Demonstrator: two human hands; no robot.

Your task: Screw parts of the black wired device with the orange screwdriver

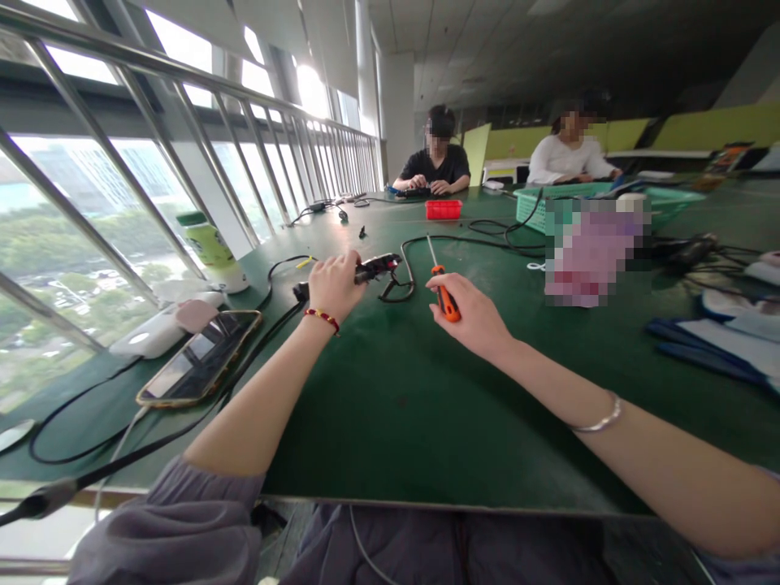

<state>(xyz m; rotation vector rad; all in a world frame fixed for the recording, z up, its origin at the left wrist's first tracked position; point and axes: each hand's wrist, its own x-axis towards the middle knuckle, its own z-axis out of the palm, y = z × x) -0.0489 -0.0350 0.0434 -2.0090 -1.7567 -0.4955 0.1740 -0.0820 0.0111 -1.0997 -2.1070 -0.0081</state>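
Note:
My left hand [334, 286] is closed around a dark, elongated device [383, 265] with a little red on it. The fingers cover part of this device, and its exact kind cannot be made out. A black cable [409, 272] curls on the table just beyond it. In my right hand [472, 315] is a screwdriver [448, 304] with an orange and black handle, its metal shaft pointing away from me. The screwdriver tip is apart from the device, to its right. Both hands are over the green table [390, 422].
On the left lie a phone [201, 357], a white case [162, 325], a green-capped bottle [213, 252] and cables. A red bin [443, 210] and a green basket [533, 210] stand farther back. Cloth items [725, 337] lie right. Two people sit across the table.

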